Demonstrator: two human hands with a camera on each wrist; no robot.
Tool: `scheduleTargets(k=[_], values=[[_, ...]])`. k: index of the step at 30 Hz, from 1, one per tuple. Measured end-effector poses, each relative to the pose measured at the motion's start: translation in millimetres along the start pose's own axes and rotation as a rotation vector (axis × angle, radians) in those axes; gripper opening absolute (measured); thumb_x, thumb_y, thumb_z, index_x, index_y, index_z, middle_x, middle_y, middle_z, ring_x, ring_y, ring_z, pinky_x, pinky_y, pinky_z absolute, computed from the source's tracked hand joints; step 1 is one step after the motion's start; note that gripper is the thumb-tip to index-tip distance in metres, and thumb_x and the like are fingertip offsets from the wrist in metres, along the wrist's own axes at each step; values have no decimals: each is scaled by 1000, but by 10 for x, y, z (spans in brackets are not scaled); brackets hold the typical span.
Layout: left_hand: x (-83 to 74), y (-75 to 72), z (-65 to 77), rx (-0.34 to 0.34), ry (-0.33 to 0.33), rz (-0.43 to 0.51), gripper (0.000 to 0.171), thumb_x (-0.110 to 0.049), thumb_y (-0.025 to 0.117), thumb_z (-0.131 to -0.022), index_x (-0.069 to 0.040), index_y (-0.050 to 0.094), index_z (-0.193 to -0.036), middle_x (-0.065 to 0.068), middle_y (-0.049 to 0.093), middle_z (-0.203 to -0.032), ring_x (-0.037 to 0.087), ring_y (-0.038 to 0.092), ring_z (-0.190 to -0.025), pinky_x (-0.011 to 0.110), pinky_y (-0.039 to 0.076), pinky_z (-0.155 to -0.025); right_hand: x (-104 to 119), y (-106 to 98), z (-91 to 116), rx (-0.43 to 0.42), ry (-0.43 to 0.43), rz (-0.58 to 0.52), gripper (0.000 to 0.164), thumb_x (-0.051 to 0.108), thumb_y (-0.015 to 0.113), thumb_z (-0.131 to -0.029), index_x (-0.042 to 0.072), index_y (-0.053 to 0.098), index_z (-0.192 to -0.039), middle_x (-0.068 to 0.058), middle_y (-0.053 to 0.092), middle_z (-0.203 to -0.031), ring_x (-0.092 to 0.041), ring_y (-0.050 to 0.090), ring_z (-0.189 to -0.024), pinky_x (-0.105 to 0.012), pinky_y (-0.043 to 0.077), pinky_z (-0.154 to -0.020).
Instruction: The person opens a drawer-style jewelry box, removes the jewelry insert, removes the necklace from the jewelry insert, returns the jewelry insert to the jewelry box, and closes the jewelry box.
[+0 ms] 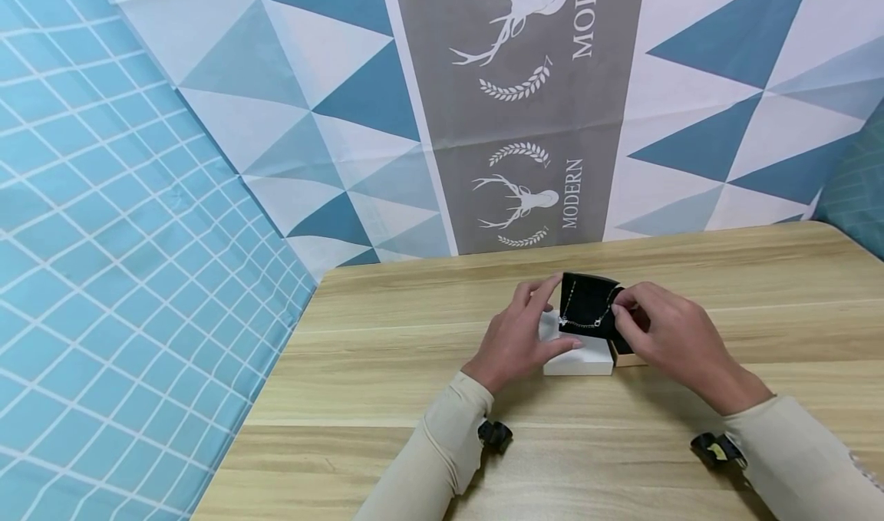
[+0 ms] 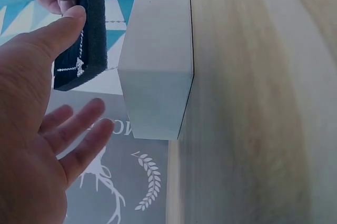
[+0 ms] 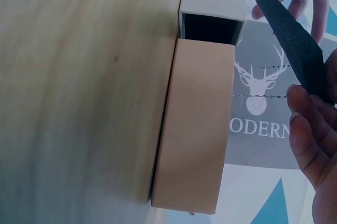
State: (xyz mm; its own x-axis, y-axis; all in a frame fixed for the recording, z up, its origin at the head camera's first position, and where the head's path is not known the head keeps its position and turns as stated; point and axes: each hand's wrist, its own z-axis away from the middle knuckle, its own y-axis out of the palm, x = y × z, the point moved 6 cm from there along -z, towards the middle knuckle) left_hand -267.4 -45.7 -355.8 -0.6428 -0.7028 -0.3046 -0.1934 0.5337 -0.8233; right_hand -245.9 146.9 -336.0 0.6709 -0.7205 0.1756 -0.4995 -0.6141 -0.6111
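Note:
A thin black foam pad point(image 1: 588, 297) carries a fine silver chain point(image 1: 580, 324) with a small sparkling charm point(image 2: 80, 66). My right hand point(image 1: 673, 333) pinches the pad at its right end, thumb and fingertips close by the chain. My left hand point(image 1: 511, 341) is at the pad's left side, index fingertip right at the upper corner, thumb stretched out below; its other fingers spread loosely in the left wrist view. Beneath the pad lies a white box sleeve point(image 1: 578, 361), with a brown box tray point(image 3: 197, 124) partly slid out of its right end.
The boxes lie on a wood-grain table point(image 1: 387, 383). Behind it hangs a patterned cloth point(image 1: 442, 191) with deer and triangles, and a blue checked cloth point(image 1: 124, 275) covers the left side. Each wrist wears a small black camera point(image 1: 495, 435).

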Motion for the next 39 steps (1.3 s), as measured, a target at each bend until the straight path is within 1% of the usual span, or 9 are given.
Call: scheduleTargets(k=[4, 10, 14, 17, 20, 26, 31, 34, 39], values=[[-8, -33, -14, -66, 45, 28, 91, -46, 82, -82, -20, 34, -156, 7, 40, -144, 9, 63, -108, 22, 51, -82, 8, 6, -4, 4, 2, -3, 9, 8, 70, -81, 8, 67, -89, 2, 62, -79, -5, 52, -61, -29, 46, -50], [-34, -105, -26, -196, 130, 9, 81, -44, 84, -81, -17, 47, -148, 9, 44, -139, 15, 57, -101, 22, 48, -86, 25, 13, -4, 9, -1, -7, 9, 8, 70, -81, 7, 66, -89, 2, 62, -79, -5, 52, -61, -29, 47, -50], [-64, -130, -34, -236, 188, -11, 79, -45, 85, -79, -16, 53, -145, 8, 47, -138, 16, 53, -112, 22, 44, -94, 38, 12, 3, 10, -5, -20, 9, 8, 70, -81, 7, 66, -89, 2, 62, -80, -5, 52, -61, -29, 47, -50], [-84, -138, -34, -243, 221, -37, 77, -46, 85, -79, -17, 56, -143, 8, 49, -137, 16, 52, -119, 19, 41, -99, 53, 15, 7, 11, -8, -28, 10, 7, 70, -81, 8, 66, -89, 2, 63, -80, -5, 52, -61, -28, 47, -50], [-99, -140, -33, -241, 240, -61, 72, -47, 84, -79, -18, 59, -140, 8, 50, -137, 16, 52, -121, 19, 39, -101, 66, 18, 5, 13, -15, -33, 10, 7, 70, -80, 7, 66, -89, 2, 62, -80, -4, 51, -61, -28, 48, -51], [-124, -135, -33, -219, 262, -68, 65, -49, 84, -79, -19, 65, -133, 8, 49, -142, 18, 47, -127, 28, 42, -102, 76, 21, -1, 11, -26, -37, 10, 7, 70, -81, 7, 65, -89, 3, 61, -79, -4, 50, -62, -26, 47, -51], [-123, -119, -29, -192, 259, -48, 57, -45, 84, -81, -17, 67, -127, 8, 45, -146, 20, 42, -134, 22, 42, -101, 79, 23, -4, 11, -24, -43, 9, 6, 70, -81, 7, 66, -89, 3, 61, -80, -3, 51, -63, -24, 46, -53], [-120, -108, -25, -181, 256, -37, 48, -41, 84, -82, -17, 68, -119, 9, 44, -147, 22, 42, -135, 20, 42, -99, 82, 22, -5, 9, -21, -47, 9, 6, 70, -81, 7, 66, -89, 3, 61, -80, -3, 50, -63, -23, 46, -54], [-115, -89, -22, -164, 251, -24, 32, -34, 86, -81, -18, 68, -102, 9, 43, -150, 24, 40, -135, 22, 44, -97, 79, 23, -5, 8, -15, -62, 10, 4, 70, -81, 7, 65, -89, 3, 61, -81, -3, 49, -64, -20, 44, -56]])
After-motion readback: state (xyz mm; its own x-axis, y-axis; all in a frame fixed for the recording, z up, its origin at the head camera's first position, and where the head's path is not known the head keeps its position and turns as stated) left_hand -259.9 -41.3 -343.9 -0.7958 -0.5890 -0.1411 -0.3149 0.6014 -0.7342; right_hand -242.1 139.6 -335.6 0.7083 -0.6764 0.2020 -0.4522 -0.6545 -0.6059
